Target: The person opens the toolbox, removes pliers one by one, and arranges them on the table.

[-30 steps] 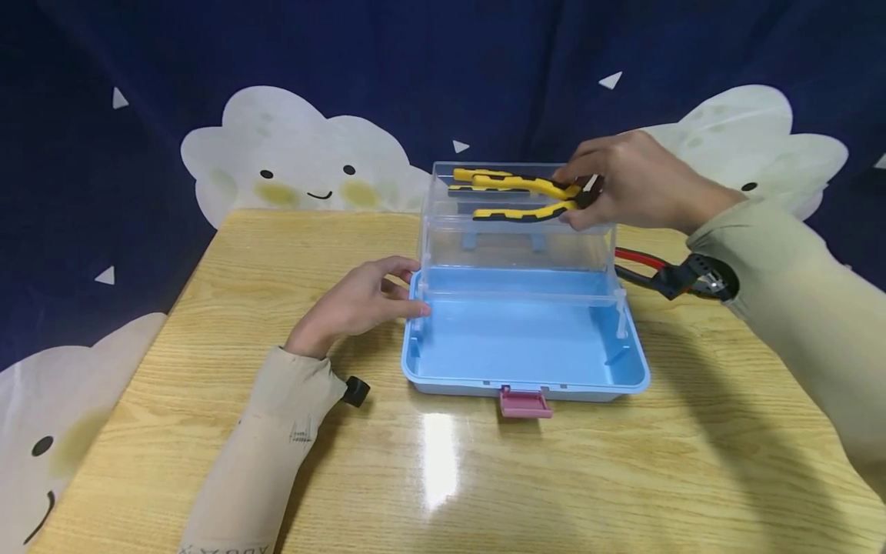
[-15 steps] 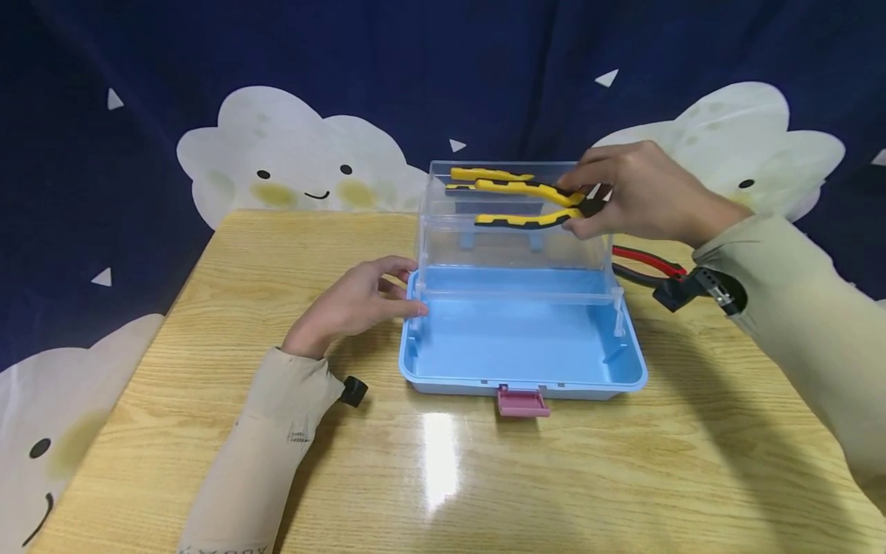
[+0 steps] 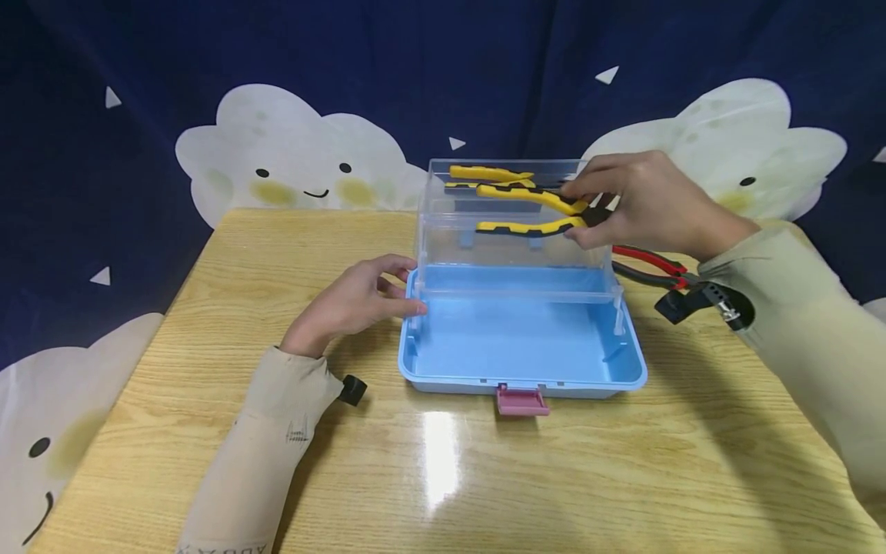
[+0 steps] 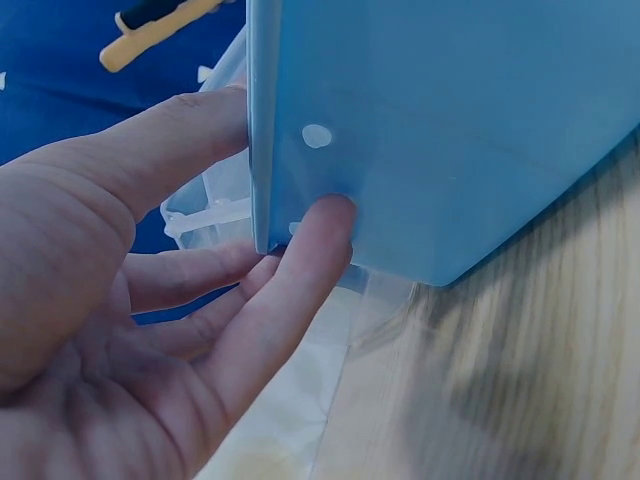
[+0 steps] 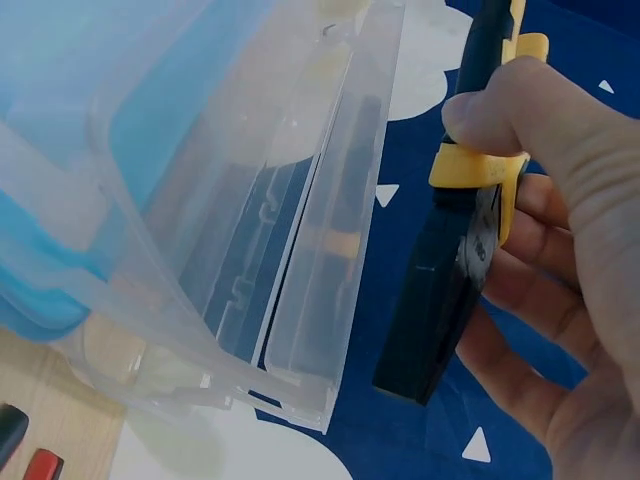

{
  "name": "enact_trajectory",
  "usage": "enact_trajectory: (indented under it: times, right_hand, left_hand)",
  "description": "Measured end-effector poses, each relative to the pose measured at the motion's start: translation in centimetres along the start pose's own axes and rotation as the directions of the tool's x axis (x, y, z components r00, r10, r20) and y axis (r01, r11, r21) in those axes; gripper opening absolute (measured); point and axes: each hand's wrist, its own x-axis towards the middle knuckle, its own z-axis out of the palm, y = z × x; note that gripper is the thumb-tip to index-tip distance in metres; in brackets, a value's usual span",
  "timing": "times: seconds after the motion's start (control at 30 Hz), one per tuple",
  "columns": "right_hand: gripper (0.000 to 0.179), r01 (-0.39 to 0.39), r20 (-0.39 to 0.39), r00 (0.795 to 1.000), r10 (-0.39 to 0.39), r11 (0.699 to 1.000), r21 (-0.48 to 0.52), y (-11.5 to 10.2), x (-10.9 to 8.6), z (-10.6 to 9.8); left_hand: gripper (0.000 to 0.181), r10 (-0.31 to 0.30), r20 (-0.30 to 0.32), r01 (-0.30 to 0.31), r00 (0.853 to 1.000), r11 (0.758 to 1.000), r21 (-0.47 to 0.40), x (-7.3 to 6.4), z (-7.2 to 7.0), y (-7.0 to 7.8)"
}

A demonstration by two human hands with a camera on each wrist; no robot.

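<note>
My left hand (image 3: 356,298) pinches the left rim of a light blue toolbox (image 3: 450,382), thumb inside and fingers against the outer wall (image 4: 370,180). My right hand (image 3: 637,192) grips yellow-and-black pliers (image 3: 529,228) near the pivot, handles pointing left. In the right wrist view their dark jaws point downward, apart from the clear raised trays (image 5: 350,250). A second yellow-and-black tool (image 3: 484,172) with similar handles lies in the upper tray; its head is partly hidden behind my right hand.
Red-and-black pliers (image 3: 647,263) lie on the wooden table (image 3: 311,477) right of the box, partly covered by my right wrist. A pink latch (image 3: 522,402) hangs open at the box's front. Behind stands a dark blue curtain (image 3: 415,61) with clouds.
My right hand has shifted slightly right and downward with the pliers. More of the red-and-black pliers shows now. My left hand keeps its hold on the toolbox.
</note>
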Motion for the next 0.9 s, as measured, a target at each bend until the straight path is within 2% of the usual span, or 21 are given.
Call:
enact_trajectory:
  times: [0.43, 0.9]
  right_hand:
    - [0.042, 0.038, -0.058, 0.998, -0.037, 0.999, 0.016, -0.5, -1.1, 0.2]
    - [0.043, 0.038, -0.065, 0.997, -0.037, 0.999, 0.016, -0.9, -2.0, 0.4]
  left_hand:
    - [0.073, -0.007, -0.003, 0.007, 1.000, 1.000, -0.023, 0.0, 0.1, 0.1]
    - [0.073, -0.007, 0.002, 0.007, 1.000, 0.999, -0.037, 0.2, 0.2, -0.2]
